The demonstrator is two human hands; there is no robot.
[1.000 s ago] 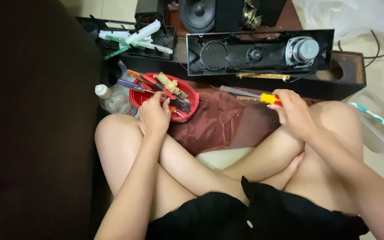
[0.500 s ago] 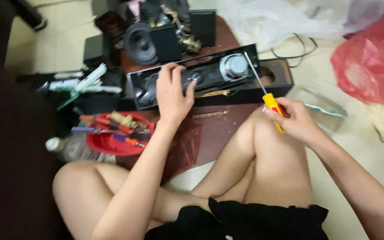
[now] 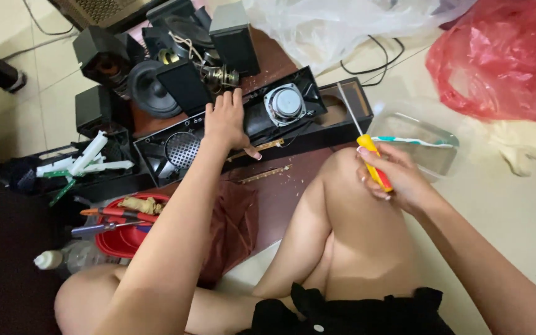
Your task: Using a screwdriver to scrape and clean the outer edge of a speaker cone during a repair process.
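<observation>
The left hand [image 3: 226, 121], which a second ago was at the red bowl [image 3: 119, 239] of tools, now lies with spread fingers on the open black speaker box [image 3: 249, 124], steadying it on the floor. The right hand [image 3: 395, 177] has moved up by the raised knee, fingers closed around the yellow screwdriver [image 3: 370, 162], so work on the box seems ready to begin.

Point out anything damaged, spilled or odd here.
The long black speaker lies opened, its cone exposed, under the left hand. Crumbs of debris are scattered on the board beside it. The right hand grips a screwdriver.

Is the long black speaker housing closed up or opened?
Opened: the black speaker housing has no front cover, so its round driver sits exposed; the left hand rests on it.
</observation>
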